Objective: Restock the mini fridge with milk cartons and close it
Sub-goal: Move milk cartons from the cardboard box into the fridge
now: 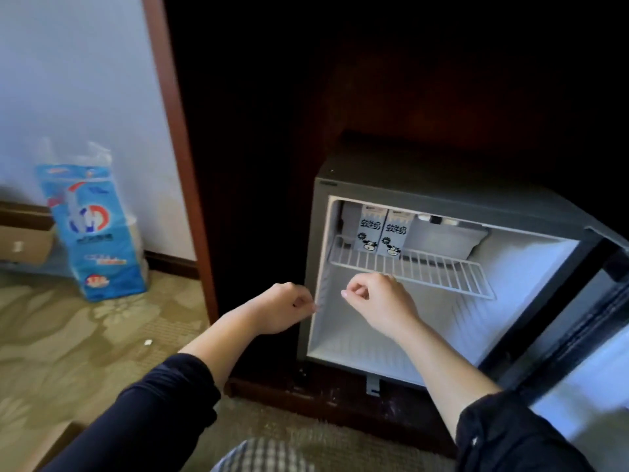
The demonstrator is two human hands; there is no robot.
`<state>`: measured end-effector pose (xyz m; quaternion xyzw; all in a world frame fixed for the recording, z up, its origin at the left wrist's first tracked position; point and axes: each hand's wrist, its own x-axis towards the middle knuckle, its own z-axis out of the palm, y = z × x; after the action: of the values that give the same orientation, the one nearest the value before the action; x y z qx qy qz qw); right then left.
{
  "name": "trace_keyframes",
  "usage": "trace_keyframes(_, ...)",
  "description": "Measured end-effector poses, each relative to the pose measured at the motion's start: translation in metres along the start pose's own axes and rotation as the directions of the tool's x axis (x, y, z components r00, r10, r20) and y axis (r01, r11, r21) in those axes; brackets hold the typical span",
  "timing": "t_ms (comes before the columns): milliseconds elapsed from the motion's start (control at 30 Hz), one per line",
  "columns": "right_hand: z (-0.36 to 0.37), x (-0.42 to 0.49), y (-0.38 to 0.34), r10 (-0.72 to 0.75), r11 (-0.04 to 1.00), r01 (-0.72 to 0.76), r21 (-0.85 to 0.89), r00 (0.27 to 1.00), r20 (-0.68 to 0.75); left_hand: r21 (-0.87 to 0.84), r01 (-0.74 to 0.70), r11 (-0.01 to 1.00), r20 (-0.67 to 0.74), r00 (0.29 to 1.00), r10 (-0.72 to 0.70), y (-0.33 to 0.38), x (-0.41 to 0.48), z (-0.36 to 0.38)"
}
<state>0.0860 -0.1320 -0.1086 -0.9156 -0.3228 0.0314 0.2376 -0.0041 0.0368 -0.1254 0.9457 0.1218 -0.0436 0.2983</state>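
The grey mini fridge [442,189] stands in a dark wooden cabinet with its door [585,338] swung open to the right. Two white milk cartons [381,233] with cow pictures stand side by side at the back left of the white wire shelf [442,270]. The floor of the fridge below the shelf holds nothing. My left hand [282,308] hovers at the fridge's left front edge, fingers curled, holding nothing. My right hand [377,301] is loosely curled just in front of the shelf's front rail, holding nothing.
A tall blue and white plastic package [92,229] stands on the patterned carpet by the wall at left. A cardboard box [23,240] lies behind it. The cabinet's brown wooden side panel [183,165] rises left of the fridge.
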Motion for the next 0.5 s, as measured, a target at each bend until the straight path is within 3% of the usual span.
trace_keyframes(133,0.014,-0.024,-0.054,-0.120,0.989,0.135,-0.068,0.974,0.192,0.025,0.107,0.994,0.050,0.993,-0.108,-0.032,-0.058,-0.015)
trace_keyframes(300,0.053,-0.051,-0.130,-0.205,0.958,0.272,-0.092,0.872,0.445,0.111,0.245,0.963,0.105,0.961,-0.256,-0.085,-0.131,-0.020)
trace_keyframes(500,0.124,-0.080,-0.206,-0.245,0.924,0.369,-0.104,0.778,0.579,0.106,0.428,0.897,0.117,0.891,-0.439,-0.158,-0.206,-0.004)
